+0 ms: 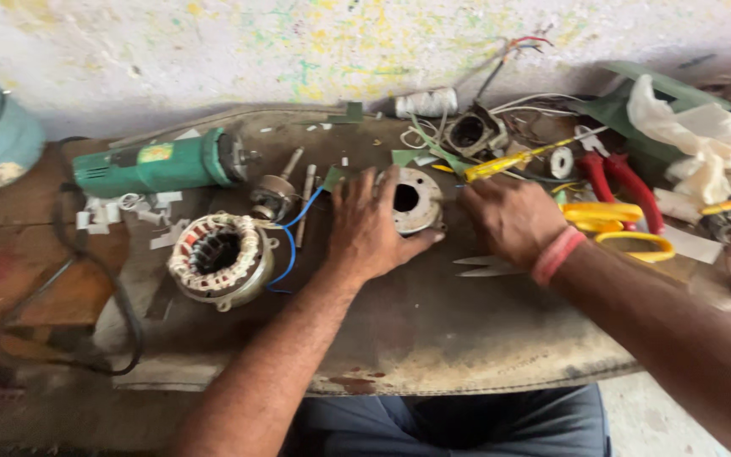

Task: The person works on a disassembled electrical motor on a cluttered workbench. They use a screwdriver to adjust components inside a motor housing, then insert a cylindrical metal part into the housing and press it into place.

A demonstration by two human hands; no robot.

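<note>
My left hand (368, 227) rests palm down on the worn bench (433, 330), fingers spread, its thumb and fingers against a round metal motor end cover (416, 199) with a central hole. My right hand (511, 218) lies just right of that cover, knuckles up, fingers curled near it; a red band circles the wrist. Whether it pinches anything is hidden. A wound stator (220, 256) with copper coils and a blue wire sits left of my left hand. A rotor shaft (274, 195) lies behind it.
A green angle grinder (158, 165) lies at the back left with its black cord looping off the bench. Yellow-handled scissors (615, 222), red-handled pliers (623, 182), a yellow screwdriver (509, 161), a thread spool (425, 102), white cloth (704, 140) and loose wires crowd the right side.
</note>
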